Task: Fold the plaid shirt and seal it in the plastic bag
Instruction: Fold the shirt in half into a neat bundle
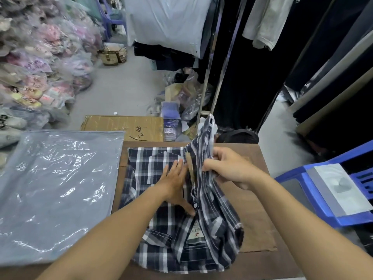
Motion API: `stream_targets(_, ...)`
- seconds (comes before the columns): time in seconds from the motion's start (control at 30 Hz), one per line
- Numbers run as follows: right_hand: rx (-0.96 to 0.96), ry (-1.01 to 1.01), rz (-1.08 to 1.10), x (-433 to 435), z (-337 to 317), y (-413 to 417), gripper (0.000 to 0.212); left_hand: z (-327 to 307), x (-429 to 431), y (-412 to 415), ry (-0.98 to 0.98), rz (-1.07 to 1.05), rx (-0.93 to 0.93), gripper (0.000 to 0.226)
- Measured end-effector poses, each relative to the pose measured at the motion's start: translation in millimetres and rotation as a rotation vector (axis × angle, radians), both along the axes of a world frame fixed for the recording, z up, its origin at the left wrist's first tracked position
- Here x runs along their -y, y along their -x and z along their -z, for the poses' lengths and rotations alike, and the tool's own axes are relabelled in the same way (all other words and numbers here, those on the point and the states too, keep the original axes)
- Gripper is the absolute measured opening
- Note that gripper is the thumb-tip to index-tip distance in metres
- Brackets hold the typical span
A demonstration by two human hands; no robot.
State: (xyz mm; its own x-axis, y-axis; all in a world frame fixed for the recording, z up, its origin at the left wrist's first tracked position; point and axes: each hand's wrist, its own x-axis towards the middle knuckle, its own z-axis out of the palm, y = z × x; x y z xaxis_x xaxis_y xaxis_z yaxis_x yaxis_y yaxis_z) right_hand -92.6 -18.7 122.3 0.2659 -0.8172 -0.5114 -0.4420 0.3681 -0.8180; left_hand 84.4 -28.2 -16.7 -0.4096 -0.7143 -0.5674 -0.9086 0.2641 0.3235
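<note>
1. The plaid shirt (161, 178) lies on a brown table (256, 199), collar end nearest the person, with a label showing at the neck.
2. The left hand (175, 184) rests flat on the middle of the shirt, palm down, fingers straight and close together, thumb spread out toward the collar.
3. Just beyond the left fingertips, a chest pocket of the shirt lies flat.
4. The right hand (228, 166) grips the right side of the shirt, fingers curled and pinching bunched cloth; this part is lifted off the table and stands up beside the left hand's fingers.
5. The raised cloth touches the edge of the left hand.
6. The plastic bag (56, 190) lies flat and empty, well to the left of the left hand, apart from the shirt.
7. A blue chair (323, 211) with a flat packet on it stands to the right of the right hand.
8. A cardboard box (121, 126) lies on the floor beyond the fingers.
</note>
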Motion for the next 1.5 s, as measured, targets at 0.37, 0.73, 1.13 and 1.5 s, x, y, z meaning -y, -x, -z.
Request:
stream_targets(0.37,-0.145,0.061,-0.117,4,37,-130,0.027,-33,-11,-101,-0.522,-1.215,-1.153,0.061)
stream_targets(0.73,-0.423,0.297,-0.111,15,82,-128,0.029,-24,-19,-135,-0.425,-1.346,-0.815,0.041)
stream_targets(1.13,-0.682,0.482,-0.255,7,138,-102,0.056,-32,6,-102,0.463,-0.977,-0.148,0.054)
stream_targets(1.5,-0.769,0.646,-0.445,49,170,-97,0.070,45,24,-91,0.471,-0.256,0.083,0.066)
